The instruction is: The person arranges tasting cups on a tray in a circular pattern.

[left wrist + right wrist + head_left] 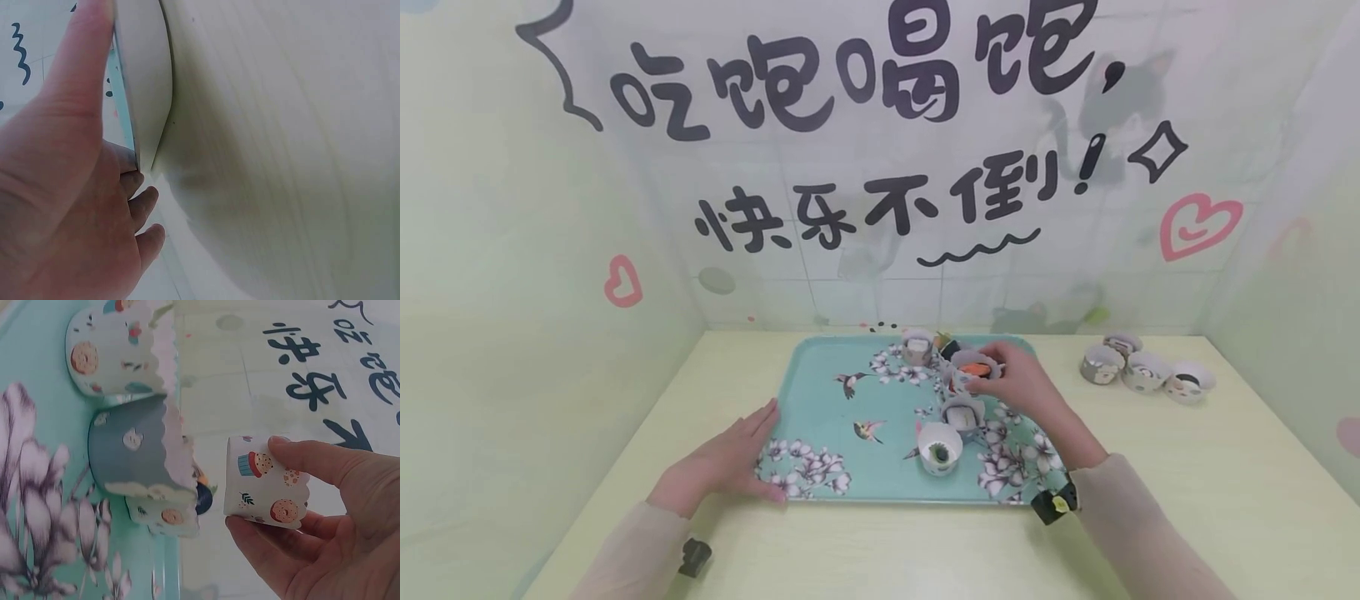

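Observation:
My right hand point(1022, 379) pinches a small paper baking cup point(265, 481) printed with cupcakes and doughnuts, thumb on one side and fingers on the other. It is held up above the right part of a turquoise tray point(827, 367); something orange shows at its mouth in the head view. On the tray stand a white cup point(940, 454) with a green piece inside, a grey scalloped cup point(962, 415) and another cup point(917, 348) near the back. My left hand point(730, 458) rests against the tray's front left corner, fingers along its left edge, thumb at the front.
Several more paper cups point(1146, 372) stand grouped on the pale wooden table point(1150, 467), right of the tray. Behind the table rises a printed wall sheet point(880, 300) with large black characters. Further sheets hang on the left point(535, 350) and right sides.

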Action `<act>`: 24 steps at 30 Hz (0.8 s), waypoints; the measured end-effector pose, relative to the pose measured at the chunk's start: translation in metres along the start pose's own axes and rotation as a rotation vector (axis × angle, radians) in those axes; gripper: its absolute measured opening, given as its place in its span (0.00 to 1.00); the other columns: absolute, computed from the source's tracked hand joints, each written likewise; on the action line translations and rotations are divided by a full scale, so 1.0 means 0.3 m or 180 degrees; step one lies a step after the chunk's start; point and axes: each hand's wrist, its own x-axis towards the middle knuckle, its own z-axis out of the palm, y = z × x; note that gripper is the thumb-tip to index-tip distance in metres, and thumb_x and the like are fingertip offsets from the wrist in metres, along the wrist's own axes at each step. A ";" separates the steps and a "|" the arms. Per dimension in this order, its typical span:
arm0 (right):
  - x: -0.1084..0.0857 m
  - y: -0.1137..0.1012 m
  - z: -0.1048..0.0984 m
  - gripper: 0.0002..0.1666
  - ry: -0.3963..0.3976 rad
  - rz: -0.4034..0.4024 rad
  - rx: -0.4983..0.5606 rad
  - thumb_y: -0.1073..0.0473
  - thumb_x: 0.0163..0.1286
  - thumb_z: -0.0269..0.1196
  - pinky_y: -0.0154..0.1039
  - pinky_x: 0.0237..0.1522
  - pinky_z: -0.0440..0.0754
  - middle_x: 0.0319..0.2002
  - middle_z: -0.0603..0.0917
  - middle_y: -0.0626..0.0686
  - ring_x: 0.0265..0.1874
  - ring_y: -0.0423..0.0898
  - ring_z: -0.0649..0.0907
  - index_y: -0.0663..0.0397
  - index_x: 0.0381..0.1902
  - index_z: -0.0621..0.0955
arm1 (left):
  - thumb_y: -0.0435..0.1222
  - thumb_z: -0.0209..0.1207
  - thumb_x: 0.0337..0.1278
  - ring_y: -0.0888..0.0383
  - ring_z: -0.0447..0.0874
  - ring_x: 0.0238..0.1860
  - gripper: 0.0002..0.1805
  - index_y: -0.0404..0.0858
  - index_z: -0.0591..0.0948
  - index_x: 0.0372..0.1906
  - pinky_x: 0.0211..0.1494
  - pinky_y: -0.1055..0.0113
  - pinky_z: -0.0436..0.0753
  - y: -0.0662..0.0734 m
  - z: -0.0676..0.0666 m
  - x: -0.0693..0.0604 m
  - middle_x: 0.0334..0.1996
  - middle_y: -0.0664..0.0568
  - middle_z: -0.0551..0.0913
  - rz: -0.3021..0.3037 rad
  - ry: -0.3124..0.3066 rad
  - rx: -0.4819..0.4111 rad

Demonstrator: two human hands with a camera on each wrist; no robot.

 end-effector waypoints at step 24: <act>0.019 -0.125 0.243 0.31 -0.0240 -0.0180 0.0131 0.53 0.61 0.73 0.46 0.47 0.84 0.53 0.85 0.54 0.49 0.49 0.83 0.54 0.60 0.78 | 0.66 0.72 0.32 0.30 0.50 0.76 0.75 0.21 0.51 0.75 0.77 0.36 0.57 -0.007 0.008 0.007 0.78 0.28 0.47 0.0000 0.0009 0.0025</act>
